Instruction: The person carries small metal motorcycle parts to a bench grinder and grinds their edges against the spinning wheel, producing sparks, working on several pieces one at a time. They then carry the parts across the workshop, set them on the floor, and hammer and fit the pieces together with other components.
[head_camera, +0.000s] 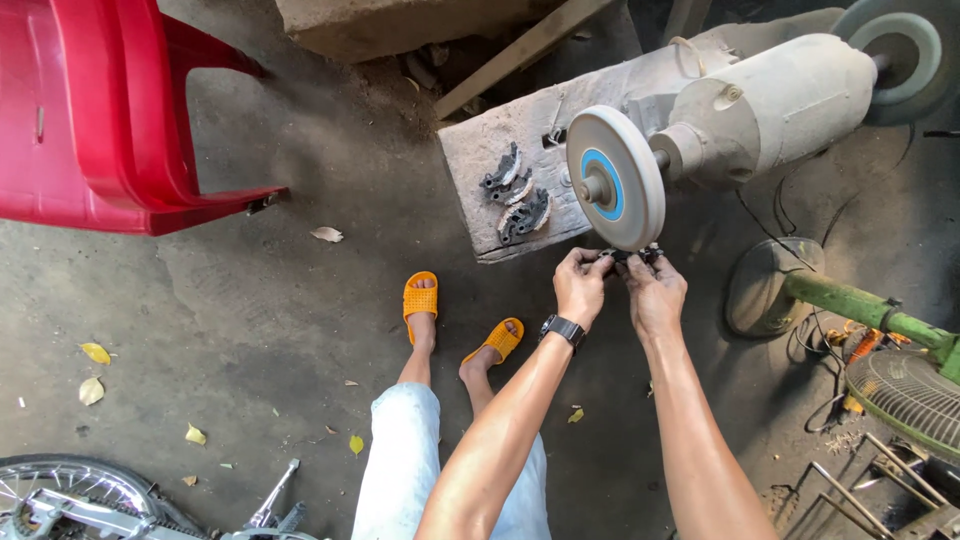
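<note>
Both my hands hold a small dark metal part (625, 256) up against the lower rim of a round grey grinding wheel (615, 178) with a blue centre. My left hand (581, 285), with a black watch on its wrist, grips the part's left end. My right hand (654, 293) grips its right end. The wheel sits on the shaft of a dusty bench grinder motor (775, 105), which has a second wheel (900, 50) at its far end. Several similar dark curved parts (515, 197) lie on the concrete block (480, 150) left of the wheel.
A red plastic chair (90, 110) stands at the upper left. A green standing fan (880, 350) and cables lie on the right. A bicycle wheel (70, 490) shows at the bottom left. My feet in orange sandals (420, 298) rest on the dusty concrete floor with scattered leaves.
</note>
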